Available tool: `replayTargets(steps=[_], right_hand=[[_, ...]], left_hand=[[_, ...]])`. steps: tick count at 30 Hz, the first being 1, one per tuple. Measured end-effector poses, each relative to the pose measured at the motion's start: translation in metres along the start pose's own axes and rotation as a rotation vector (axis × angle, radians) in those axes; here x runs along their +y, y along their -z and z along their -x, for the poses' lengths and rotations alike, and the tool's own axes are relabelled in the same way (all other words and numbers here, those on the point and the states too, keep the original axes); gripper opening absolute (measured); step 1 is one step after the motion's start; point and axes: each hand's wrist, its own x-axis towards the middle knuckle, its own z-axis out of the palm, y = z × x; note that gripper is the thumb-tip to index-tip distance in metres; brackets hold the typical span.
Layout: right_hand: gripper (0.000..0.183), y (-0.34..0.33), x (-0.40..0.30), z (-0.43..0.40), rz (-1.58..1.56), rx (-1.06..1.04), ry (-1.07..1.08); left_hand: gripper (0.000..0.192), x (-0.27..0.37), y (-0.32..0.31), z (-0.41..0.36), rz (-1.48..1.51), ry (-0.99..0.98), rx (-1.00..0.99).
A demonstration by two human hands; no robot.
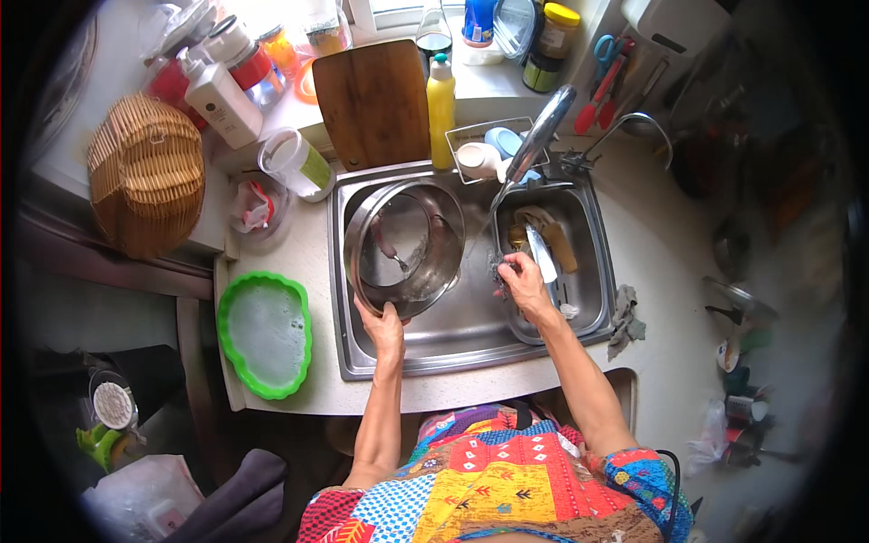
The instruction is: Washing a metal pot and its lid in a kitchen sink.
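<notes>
My left hand (385, 332) grips the near rim of a round stainless steel pot (438, 268), thumb on the edge. The pot is tilted inside the left bowl of a steel sink (448, 349), and its shiny inside carries reflections. Pinched in the fingers of my right hand (529, 288) is a wad that looks like a steel wool scourer (497, 266), apart from the pot. From the curved faucet (543, 129) a thin stream of water falls between the pot and the scourer. A knife (542, 254) lies in the smaller right bowl, just beyond my right hand.
A green-rimmed tub (224, 329) of cloudy water stands on the left counter. Behind the sink are a wooden cutting board (373, 102), a yellow squeeze bottle (441, 115) and a wire caddy (465, 178). A grey rag (628, 322) lies at the sink's right edge.
</notes>
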Motion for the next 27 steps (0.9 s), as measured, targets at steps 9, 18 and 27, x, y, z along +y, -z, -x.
replayTargets(steps=[9,18,27], right_hand=[[0.03,-0.018,0.016,0.014,0.063,-0.041,-0.041],[0.035,-0.035,0.013,0.021,0.348,0.037,0.076],[0.039,-0.035,0.0,0.029,0.117,0.039,-0.084]], left_hand=[[0.054,0.022,0.021,0.003,-0.442,-0.495,0.248],[0.047,0.054,0.027,0.017,-0.447,-0.8,0.29],[0.054,0.038,0.017,0.015,-0.52,-0.626,0.329]])
